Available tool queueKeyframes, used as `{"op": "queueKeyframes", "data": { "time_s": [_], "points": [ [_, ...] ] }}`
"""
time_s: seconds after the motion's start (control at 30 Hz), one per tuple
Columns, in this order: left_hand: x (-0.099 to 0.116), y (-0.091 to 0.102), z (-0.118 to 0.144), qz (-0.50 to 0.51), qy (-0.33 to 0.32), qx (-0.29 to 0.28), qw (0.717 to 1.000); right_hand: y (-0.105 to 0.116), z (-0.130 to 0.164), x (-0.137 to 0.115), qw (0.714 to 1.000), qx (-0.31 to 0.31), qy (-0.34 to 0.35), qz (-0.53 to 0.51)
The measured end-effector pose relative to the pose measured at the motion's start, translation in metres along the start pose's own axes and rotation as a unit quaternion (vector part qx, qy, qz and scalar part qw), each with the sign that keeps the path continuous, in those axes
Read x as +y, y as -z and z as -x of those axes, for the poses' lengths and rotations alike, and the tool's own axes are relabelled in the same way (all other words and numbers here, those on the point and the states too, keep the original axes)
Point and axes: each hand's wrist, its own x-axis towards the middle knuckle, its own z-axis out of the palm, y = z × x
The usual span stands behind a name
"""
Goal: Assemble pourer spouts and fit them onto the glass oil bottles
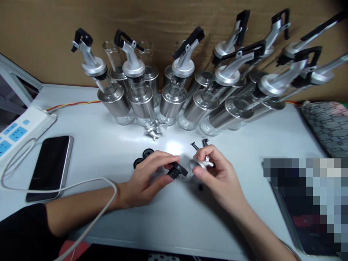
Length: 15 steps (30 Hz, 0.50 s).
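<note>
Pinching one black, ribbed, round plastic-looking stopper (pixel 179 169) above pale grey table (pixel 168 226): fingers of left hand (pixel 146 177). Fingers of right hand (pixel 223 175) closed on one silver, flanged, metallic-looking spout cap (pixel 197 165), just beside it. Both likely light, stiff; smooth cap perhaps slippery, best taken by rim; ribs should aid grip on stopper. Beyond: two black round discs (pixel 148 153), two slim black levers (pixel 205 142); loose silver spouts (pixel 152 132), overlapping, count unclear. Farthest: glass-and-steel bottles (pixel 116 105), at least nine topped.

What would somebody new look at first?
Probably the silver-banded clear glass bottles, many with silver-and-black spouts, crowded along the back. Then, in the middle, the round ribbed black stopper in the left hand's grip, near the flared silver piece in the right hand's grip.
</note>
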Motion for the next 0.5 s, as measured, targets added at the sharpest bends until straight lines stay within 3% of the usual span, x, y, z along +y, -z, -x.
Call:
{"op": "queueKeyframes", "data": {
  "time_s": [0.1, 0.3, 0.5],
  "points": [
    [-0.0003, -0.0003, -0.0005, -0.006, 0.005, -0.013, 1.000, 0.0007, -0.0009, 0.0002, 1.000, 0.021, 0.006, 0.002],
    [0.0003, 0.0008, -0.0024, -0.009, 0.004, -0.065, 0.998, 0.0005, 0.0006, 0.0026, 0.999, -0.040, 0.023, 0.008],
    [0.0001, 0.0006, -0.0031, -0.001, 0.003, -0.080, 0.997, 0.0006, -0.0009, 0.0060, 0.999, -0.022, 0.040, 0.015]
  ]
}}
